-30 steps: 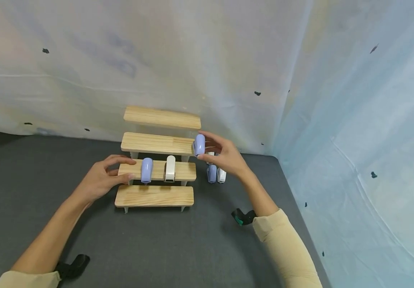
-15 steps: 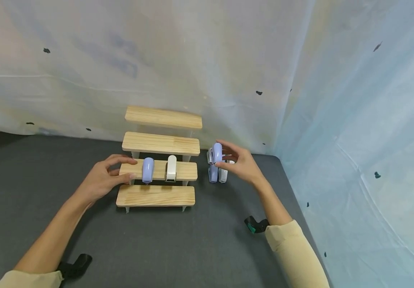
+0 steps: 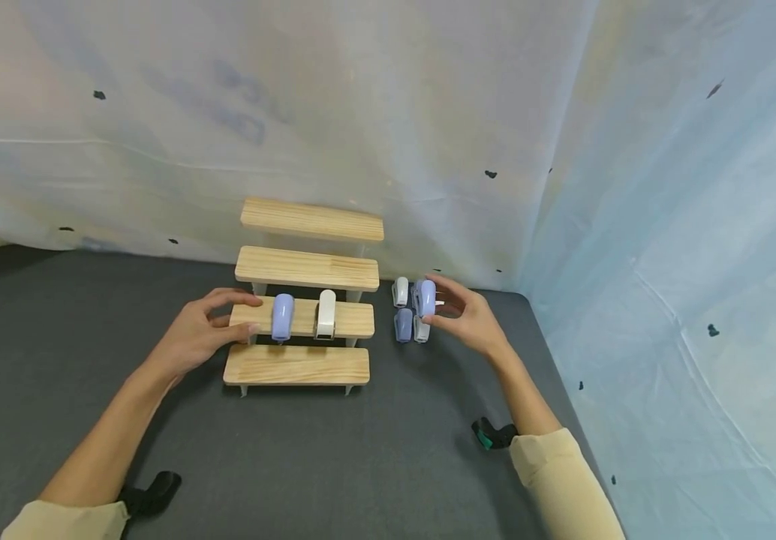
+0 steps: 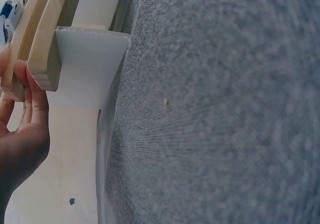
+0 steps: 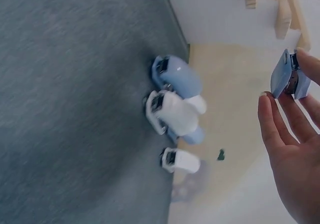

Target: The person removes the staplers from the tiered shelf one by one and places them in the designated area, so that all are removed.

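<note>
Both hands in head view alone

Periwinkle is shown by the small rounded plastic stapler in the right hand, white by the slim plastic stapler on the pale-tan, streaky-grained wooden tiered shelf; the cloth-covered table is coloured dark grey, and the draped fabric backdrop is mottled with lilac, cream and light blue
</note>
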Tool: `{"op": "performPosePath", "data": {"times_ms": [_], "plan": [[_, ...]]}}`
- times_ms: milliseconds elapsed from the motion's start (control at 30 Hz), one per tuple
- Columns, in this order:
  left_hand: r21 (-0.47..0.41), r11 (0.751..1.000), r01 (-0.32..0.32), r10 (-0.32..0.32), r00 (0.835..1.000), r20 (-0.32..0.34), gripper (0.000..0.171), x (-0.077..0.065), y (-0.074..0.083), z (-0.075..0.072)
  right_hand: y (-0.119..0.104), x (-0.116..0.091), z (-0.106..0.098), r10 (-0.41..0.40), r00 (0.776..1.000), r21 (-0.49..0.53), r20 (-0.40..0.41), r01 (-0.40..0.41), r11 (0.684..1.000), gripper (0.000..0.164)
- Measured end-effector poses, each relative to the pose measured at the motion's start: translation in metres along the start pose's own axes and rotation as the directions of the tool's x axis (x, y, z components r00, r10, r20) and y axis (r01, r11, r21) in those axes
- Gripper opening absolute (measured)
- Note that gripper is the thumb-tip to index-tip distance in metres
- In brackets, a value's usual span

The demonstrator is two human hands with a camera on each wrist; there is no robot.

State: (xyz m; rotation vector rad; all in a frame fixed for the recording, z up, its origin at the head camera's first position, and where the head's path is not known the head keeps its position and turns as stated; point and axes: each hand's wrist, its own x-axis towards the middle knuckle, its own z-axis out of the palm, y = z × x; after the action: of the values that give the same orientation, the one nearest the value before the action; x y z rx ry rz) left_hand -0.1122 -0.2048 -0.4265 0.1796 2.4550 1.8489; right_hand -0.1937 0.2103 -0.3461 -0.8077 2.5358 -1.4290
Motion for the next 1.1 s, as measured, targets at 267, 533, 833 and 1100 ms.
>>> {"op": "performPosePath", "data": {"times_ms": [267, 533, 833, 1100], "plan": [[-0.013, 1.0, -0.004, 0.004, 1.0, 0.006, 0.05, 0.001, 0.0, 0.0, 0.023, -0.01, -0.009, 0.051, 0.998, 0.031, -0.024, -0.05, 0.998, 0.067], [-0.004, 1.0, -0.007, 0.007, 1.0, 0.007, 0.049, 0.003, 0.001, 0.0, 0.043, -0.014, -0.013, 0.109, 0.994, 0.04, -0.026, -0.107, 0.993, 0.068], [-0.01, 1.0, -0.002, 0.002, 1.0, 0.011, 0.048, 0.0, 0.002, 0.0, 0.061, -0.017, -0.012, 0.16, 0.987, 0.045, -0.011, -0.159, 0.986, 0.069], [-0.006, 1.0, 0.002, -0.002, 1.0, 0.011, 0.049, -0.001, 0.002, -0.001, 0.087, -0.017, -0.006, 0.173, 0.983, 0.116, -0.061, -0.166, 0.979, 0.069]]}}
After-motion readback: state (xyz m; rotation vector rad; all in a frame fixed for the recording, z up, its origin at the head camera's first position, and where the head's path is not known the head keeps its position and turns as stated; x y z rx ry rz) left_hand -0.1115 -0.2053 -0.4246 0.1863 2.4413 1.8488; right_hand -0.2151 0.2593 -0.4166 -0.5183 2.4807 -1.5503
